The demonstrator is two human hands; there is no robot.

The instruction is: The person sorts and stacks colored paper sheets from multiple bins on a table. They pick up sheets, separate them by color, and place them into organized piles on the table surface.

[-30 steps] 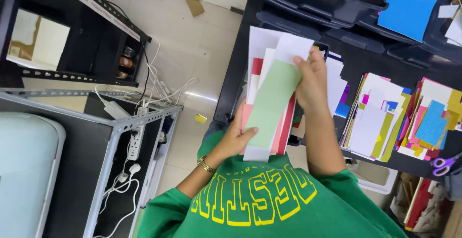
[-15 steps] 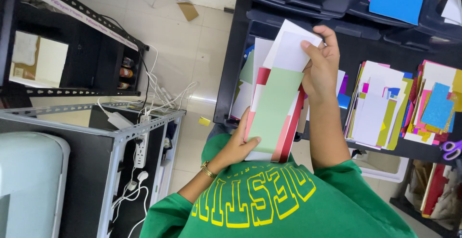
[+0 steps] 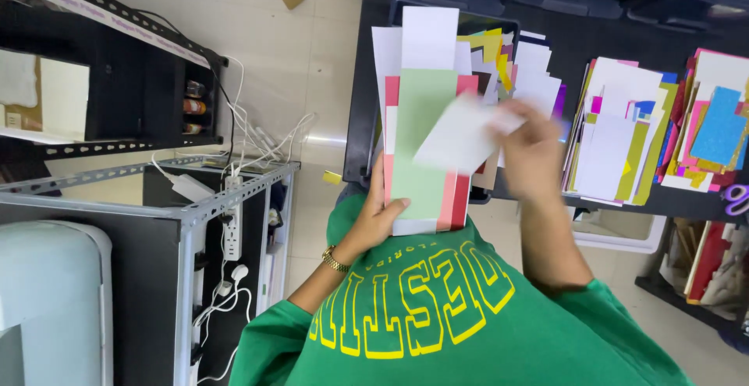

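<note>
Left hand [image 3: 373, 218]: clasps near end of card stack [image 3: 425, 144], pale green sheet uppermost, held above black table [image 3: 360, 105]. Right hand [image 3: 534, 156]: pinches blurred white sheet [image 3: 460, 132] over stack. Judged step: sorting sheets; next calls for seating it squarely. Paper piles [image 3: 616, 136] at right.

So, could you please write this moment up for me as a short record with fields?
Left hand: left hand grips the bottom end of a stack of long paper sheets, pale green on top, with red, pink and white beneath.
Right hand: right hand holds a blurred white paper sheet over the stack.
Surface: black shelf carrying piles of mixed coloured paper.
Left side: grey metal rack with a white power strip.
</note>
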